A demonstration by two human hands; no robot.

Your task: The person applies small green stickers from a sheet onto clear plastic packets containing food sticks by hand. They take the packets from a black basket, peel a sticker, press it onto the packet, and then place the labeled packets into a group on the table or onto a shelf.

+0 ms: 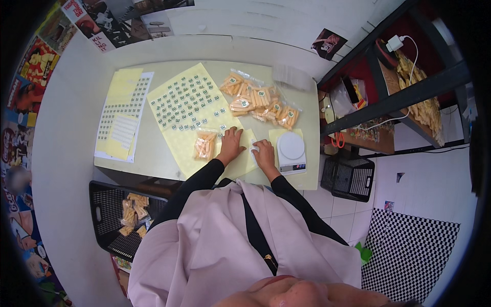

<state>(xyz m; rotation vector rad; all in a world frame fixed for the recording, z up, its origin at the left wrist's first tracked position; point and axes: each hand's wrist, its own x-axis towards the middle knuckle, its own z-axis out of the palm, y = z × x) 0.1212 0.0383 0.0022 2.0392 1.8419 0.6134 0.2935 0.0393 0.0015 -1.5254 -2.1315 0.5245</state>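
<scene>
My left hand (231, 145) rests on a large yellow sticker sheet (176, 142) that carries many small green-and-white stickers. To its right, my right hand (264, 153) has its fingertips at a small white label strip (252, 145) on yellow backing paper; whether they pinch it is unclear. A clear plastic bag of stick-shaped snacks (204, 145) lies just left of my left hand. Beyond my hands is a pile of similar bags (261, 98), several bearing a green sticker. The white digital kitchen scale (291, 151) stands right of my right hand.
More sticker sheets (117, 115) lie at the table's left. Flat clear bags (292, 78) sit at the back right. A black plastic basket (96, 226) with snack packs is below left; another black basket (347, 178) stands right of the table. Shelves with a dark metal frame (399, 98) rise at the right.
</scene>
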